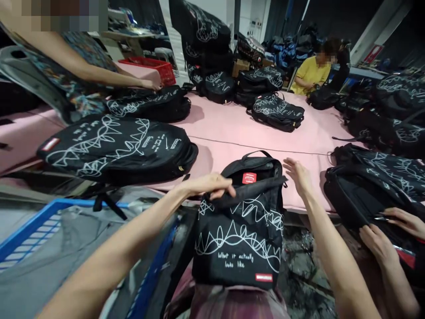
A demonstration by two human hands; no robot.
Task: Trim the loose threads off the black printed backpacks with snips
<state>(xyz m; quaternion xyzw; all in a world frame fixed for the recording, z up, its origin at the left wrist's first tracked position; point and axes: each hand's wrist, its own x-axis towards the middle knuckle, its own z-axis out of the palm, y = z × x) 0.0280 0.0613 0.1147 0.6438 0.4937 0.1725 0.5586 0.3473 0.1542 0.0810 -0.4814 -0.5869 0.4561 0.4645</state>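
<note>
A black backpack (239, 235) with white scribble print and the words "What it actually looks like" stands upright against the pink table's near edge, its top open. My left hand (212, 185) is closed on the upper rim of its front panel. My right hand (299, 175) hovers just right of the open top, fingers spread, holding nothing. A red label (249, 177) shows inside the opening.
Several matching black backpacks lie on the pink table (232, 128), one large (119, 148) at left. A blue crate (36, 230) sits at lower left. Another person's hands (388, 235) work on a bag at right; a person leans in at upper left, another sits far back.
</note>
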